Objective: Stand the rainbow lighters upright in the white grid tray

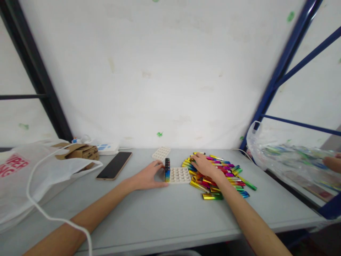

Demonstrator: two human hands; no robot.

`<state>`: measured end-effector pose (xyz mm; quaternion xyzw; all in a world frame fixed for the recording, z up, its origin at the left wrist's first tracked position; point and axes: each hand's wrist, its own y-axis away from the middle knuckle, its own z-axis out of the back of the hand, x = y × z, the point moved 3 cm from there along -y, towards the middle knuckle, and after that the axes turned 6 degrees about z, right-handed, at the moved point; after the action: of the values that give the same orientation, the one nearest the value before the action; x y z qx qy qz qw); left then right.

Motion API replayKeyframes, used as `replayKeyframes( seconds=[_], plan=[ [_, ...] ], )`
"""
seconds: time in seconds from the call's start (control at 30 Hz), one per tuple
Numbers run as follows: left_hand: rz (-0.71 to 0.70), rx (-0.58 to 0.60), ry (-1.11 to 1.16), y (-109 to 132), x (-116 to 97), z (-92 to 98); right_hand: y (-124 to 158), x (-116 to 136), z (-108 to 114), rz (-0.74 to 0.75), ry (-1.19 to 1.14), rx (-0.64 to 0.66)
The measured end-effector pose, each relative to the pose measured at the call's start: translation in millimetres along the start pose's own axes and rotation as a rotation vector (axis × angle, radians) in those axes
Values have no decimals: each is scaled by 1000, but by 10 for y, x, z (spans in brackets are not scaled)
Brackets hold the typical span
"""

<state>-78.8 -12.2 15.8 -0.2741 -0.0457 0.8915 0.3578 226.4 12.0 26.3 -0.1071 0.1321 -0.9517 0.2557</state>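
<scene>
A white tray (180, 175) with rows of round holes lies on the desk. Along its left end stands a row of several blue and yellow lighters (167, 170) with black tops. My left hand (149, 176) grips that end, thumb by the near corner and fingers behind the row. To the right spreads a pile of shiny, many-coloured lighters (210, 180). My right hand (204, 164) rests over the pile's far left part, its fingers bent down onto a yellow lighter; the fingertips are partly hidden.
A second white tray (161, 153) lies by the wall. At left are a phone (114, 165), a cardboard box (85, 152), a white plastic bag (53, 177) and a white cable (53, 218). Clear plastic bags (290, 156) and another person's hand (333, 163) are beyond the blue frame at right.
</scene>
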Motion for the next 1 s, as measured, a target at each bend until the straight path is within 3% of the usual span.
replayKeyframes(
  seconds=[0.1, 0.23, 0.47, 0.77, 0.9, 1.0],
  plan=[
    [5, 2, 8, 2, -15, 6, 32, -52, 5, 3, -21, 92],
    [11, 18, 12, 6, -42, 21, 34, -57, 24, -35, -52, 103],
    [7, 26, 10, 0, -35, 20, 13, 45, 129, -15, -167, -95],
    [24, 49, 11, -3, -57, 26, -60, 250, 211, -108, -702, -388],
    [26, 44, 16, -5, -69, 28, -70, 349, 164, -131, -884, -400],
    [6, 43, 15, -7, -67, 30, -68, 477, 117, -94, -1089, -301]
  ],
)
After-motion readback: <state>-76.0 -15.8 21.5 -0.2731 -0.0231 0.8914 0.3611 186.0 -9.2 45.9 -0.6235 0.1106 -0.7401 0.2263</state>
